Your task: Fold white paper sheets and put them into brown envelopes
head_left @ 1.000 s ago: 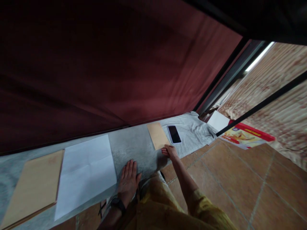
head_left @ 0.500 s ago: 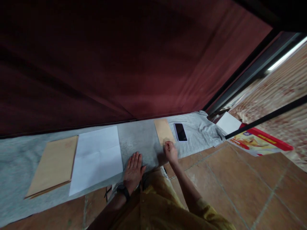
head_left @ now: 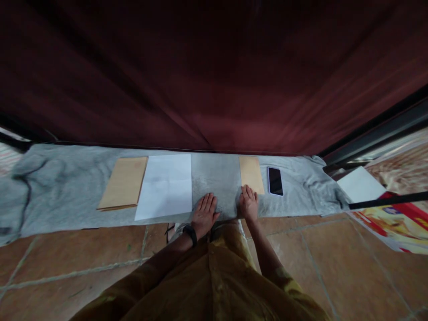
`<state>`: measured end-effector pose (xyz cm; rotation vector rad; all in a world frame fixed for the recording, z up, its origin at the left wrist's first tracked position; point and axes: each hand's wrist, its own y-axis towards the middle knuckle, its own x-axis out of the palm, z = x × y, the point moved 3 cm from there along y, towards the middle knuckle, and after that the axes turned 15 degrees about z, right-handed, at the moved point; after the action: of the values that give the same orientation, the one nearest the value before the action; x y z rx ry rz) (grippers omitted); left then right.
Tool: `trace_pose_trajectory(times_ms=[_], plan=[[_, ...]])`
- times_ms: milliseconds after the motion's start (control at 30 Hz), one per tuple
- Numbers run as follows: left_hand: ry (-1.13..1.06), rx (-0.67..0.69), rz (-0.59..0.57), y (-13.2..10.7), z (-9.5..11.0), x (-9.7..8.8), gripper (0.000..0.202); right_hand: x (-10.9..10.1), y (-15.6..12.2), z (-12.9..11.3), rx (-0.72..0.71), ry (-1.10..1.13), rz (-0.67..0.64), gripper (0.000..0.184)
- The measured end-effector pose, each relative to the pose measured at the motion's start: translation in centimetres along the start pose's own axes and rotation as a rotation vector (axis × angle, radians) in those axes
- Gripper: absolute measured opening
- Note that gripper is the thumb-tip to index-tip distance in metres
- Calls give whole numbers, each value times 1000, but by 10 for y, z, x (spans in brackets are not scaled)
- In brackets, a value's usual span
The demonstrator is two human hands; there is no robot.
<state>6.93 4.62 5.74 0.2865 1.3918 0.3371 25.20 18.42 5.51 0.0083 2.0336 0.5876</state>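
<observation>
My left hand (head_left: 203, 215) lies flat on the grey cloth (head_left: 216, 174), fingers together and stretched out, holding nothing. A dark band circles that wrist. Just left of it is a large white sheet of paper (head_left: 167, 187), which overlaps the edge of a stack of brown paper envelopes (head_left: 124, 182). My right hand (head_left: 249, 206) rests at the lower edge of a small tan envelope (head_left: 251, 171), its fingers stretched out over the near left corner. Beside that envelope, to the right, lies a smartphone (head_left: 275, 182) with a dark screen and pale purple edge.
A dark red fabric panel (head_left: 214, 129) rises behind the cloth-covered surface. At the right, a black metal bar (head_left: 384, 201) crosses in front of a white sheet (head_left: 361, 185) and a red and yellow printed box (head_left: 397, 223). Brown floor tiles (head_left: 317, 258) lie below.
The view has swung left and levelled, so things appear further right. My right hand's curled fingers have straightened out onto the small envelope. My left hand stays flat on the cloth.
</observation>
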Motion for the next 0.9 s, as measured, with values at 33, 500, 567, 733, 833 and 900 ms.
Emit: trace_pose_trajectory(times_ms=[33, 500, 567, 733, 833, 900], plan=[[-1, 4, -11, 0, 0, 0, 66, 0, 0, 0, 0, -5, 6, 46], [-26, 63, -55, 0, -4, -2, 69, 2, -3, 1, -22, -59, 37, 47], [-24, 68, -58, 1, -3, -3, 68, 1, -2, -1, -19, -59, 36, 47], [-19, 100, -22, 2, -8, -12, 67, 2, -1, -23, 49, 168, 92, 44], [-4, 124, 46, -3, -24, -25, 66, 16, -7, -54, 234, 540, 25, 39], [40, 32, 103, -9, -46, -36, 63, 33, -16, -79, 481, 762, -142, 34]])
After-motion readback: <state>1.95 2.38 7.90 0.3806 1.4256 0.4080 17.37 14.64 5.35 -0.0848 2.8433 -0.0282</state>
